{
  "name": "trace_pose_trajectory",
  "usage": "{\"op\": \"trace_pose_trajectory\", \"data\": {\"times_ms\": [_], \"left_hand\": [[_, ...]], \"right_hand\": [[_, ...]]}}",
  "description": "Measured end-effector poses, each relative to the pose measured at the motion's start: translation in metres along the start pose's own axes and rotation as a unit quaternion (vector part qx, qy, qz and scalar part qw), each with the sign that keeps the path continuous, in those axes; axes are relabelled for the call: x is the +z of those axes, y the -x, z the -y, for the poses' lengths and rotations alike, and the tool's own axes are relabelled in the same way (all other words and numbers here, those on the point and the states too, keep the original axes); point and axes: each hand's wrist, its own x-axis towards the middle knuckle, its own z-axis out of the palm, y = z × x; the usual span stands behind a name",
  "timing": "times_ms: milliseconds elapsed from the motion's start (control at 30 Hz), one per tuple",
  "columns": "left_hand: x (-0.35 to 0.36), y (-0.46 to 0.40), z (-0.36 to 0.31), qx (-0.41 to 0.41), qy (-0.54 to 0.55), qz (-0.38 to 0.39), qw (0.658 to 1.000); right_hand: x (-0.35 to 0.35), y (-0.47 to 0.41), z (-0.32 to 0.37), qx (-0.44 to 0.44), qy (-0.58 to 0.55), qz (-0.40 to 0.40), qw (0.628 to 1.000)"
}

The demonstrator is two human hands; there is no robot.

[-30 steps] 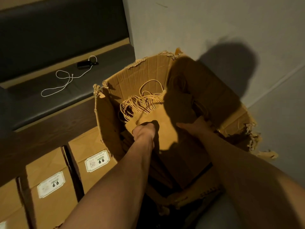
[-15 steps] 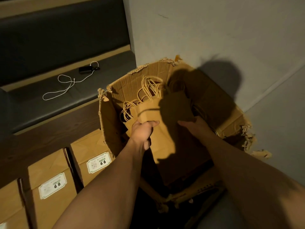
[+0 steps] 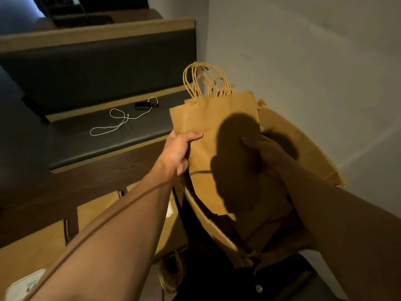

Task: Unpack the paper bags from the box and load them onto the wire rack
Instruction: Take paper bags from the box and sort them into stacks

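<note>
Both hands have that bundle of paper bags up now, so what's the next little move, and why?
Probably lift the stack of paper bags a little higher. The left hand and right hand grip its two edges, but its lower end seems still inside the torn box. No wire rack is in view.

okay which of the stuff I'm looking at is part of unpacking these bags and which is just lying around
Part of the job: paper bags, held by the left hand and right hand; the torn box below them.

Lying about: white cable and small black device on the bench seat; labelled cartons.
</note>
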Motion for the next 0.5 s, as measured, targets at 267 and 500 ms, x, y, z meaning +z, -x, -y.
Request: {"op": "trace_pose_trajectory", "data": {"times_ms": [267, 500], "left_hand": [[-0.060, 0.025, -0.049, 0.098, 0.100, -0.085, 0.987], [-0.117, 0.047, -0.081, 0.149, 0.135, -0.214, 0.956]], "right_hand": [[0.108, 0.014, 0.068, -0.105, 0.148, -0.014, 0.983], [0.217, 0.042, 0.103, -0.222, 0.231, 0.041, 0.946]]}}
